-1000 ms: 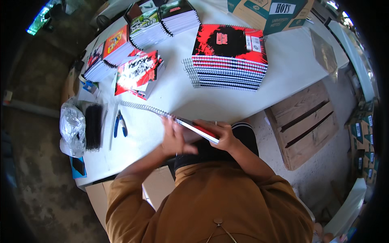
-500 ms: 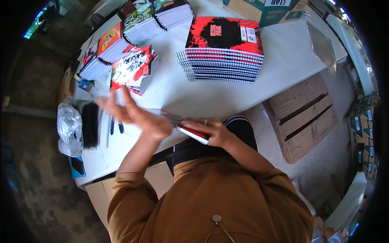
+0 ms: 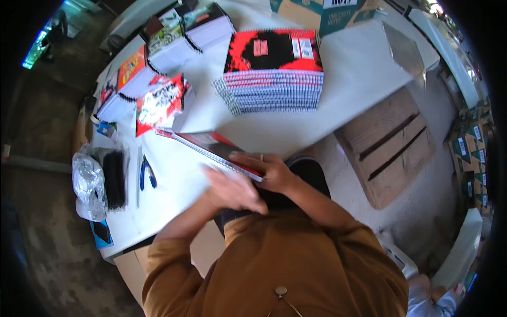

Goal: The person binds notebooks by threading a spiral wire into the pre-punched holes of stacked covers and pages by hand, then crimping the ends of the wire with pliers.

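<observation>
A spiral notebook (image 3: 214, 148) with a dark and red cover is tilted above the table's near edge, its wire-bound edge facing me. My right hand (image 3: 272, 171) grips its near right end, with the fingers over the cover. Just below the bound edge is my left hand (image 3: 235, 189), blurred by motion, its fingers stretched out and nothing seen in it. Whether it touches the wire is unclear. Beyond the notebook stands a tall stack of red and black spiral notebooks (image 3: 273, 79). Loose red and white printed covers (image 3: 161, 103) lie to the left.
More spiral notebooks (image 3: 169, 45) line the far left. Blue-handled pliers (image 3: 147, 173), black binding coils (image 3: 114, 179) and a clear plastic bag (image 3: 88, 182) lie on the left of the white table (image 3: 359, 68). A cardboard box (image 3: 322, 16) stands behind; a wooden pallet (image 3: 388, 148) is at right.
My left hand has swung down and right, from above the coils to below the notebook. The notebook has turned to show its cover and bound edge; my right hand keeps its grip.
</observation>
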A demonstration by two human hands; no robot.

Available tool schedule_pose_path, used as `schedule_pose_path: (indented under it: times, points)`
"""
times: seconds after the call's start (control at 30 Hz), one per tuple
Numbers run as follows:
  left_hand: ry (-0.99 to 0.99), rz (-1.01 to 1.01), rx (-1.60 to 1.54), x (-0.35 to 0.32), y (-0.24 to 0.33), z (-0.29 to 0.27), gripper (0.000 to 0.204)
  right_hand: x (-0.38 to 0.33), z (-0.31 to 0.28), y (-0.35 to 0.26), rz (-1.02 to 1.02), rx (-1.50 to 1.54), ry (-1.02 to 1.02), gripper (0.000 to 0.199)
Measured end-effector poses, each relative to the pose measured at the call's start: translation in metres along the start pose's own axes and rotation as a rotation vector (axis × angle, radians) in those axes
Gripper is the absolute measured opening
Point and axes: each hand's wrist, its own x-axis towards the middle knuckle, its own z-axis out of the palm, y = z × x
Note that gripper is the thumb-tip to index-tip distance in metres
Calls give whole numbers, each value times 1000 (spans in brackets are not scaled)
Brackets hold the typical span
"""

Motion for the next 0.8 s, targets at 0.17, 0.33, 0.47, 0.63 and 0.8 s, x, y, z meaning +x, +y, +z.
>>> schedule_pose_path:
  times: [0.17,0.33,0.47,0.63,0.8]
  points:
    - [-43,-313,-470,-1,20,16,95,4,-2,1,131,164,-75,50]
    - [-294,-464,-452,62,-9,-18,54,1,-14,5,341,284,-22,37]
    - [-381,-327,-654,85,-35,-24,24,-6,-7,17,152,62,3,24]
    - [-262,-331,-616,92,-52,-26,22,9,-6,0,301,251,-51,21]
    - [-247,-388,-650,106,-57,-40,27,21,-21,-21,339,271,-121,26]
